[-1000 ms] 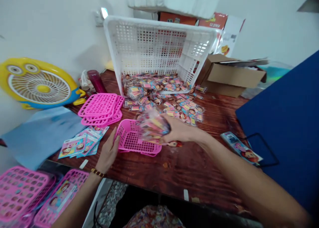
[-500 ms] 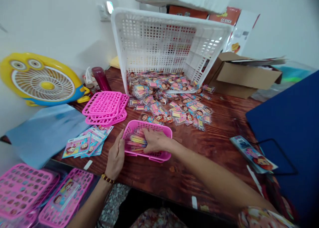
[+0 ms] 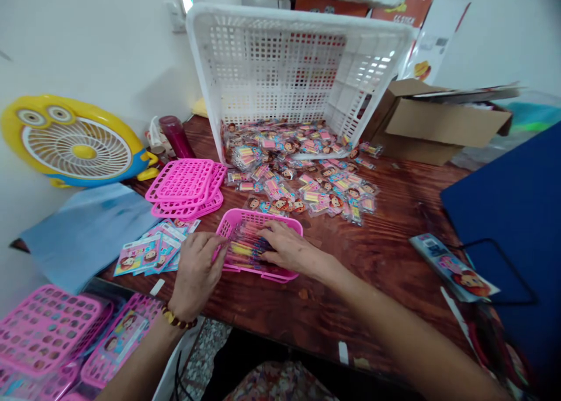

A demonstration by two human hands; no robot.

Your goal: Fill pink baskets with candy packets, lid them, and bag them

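A small pink plastic basket [image 3: 287, 276] stands near the front of the wooden table. Inside it lie several slim colourful sticks [image 3: 243, 248] in clear wrapping. My left hand [image 3: 199, 272] is at the basket's left end, fingers bent over the rim and thumb toward the inside. Reaching in from the right, my right hand [image 3: 284, 246] rests on the sticks with its fingers apart; its fingertips are partly hidden among them. Just left of my left hand, printed cards [image 3: 140, 255] lie fanned out. Behind them are stacked pink lattice lids [image 3: 184, 182].
A large white crate [image 3: 302, 15] lies on its side at the back, small wrapped packets [image 3: 319, 199] spilling from it. A yellow fan [image 3: 83, 151] and dark red bottle [image 3: 176, 138] stand left. Rightward are a cardboard box [image 3: 447, 123], a card pack [image 3: 453, 269] and a blue panel [image 3: 508, 214].
My left hand has gone from lying flat along the basket's left side to bending over its rim. My right hand has shifted slightly right, and the sticks lie more spread out.
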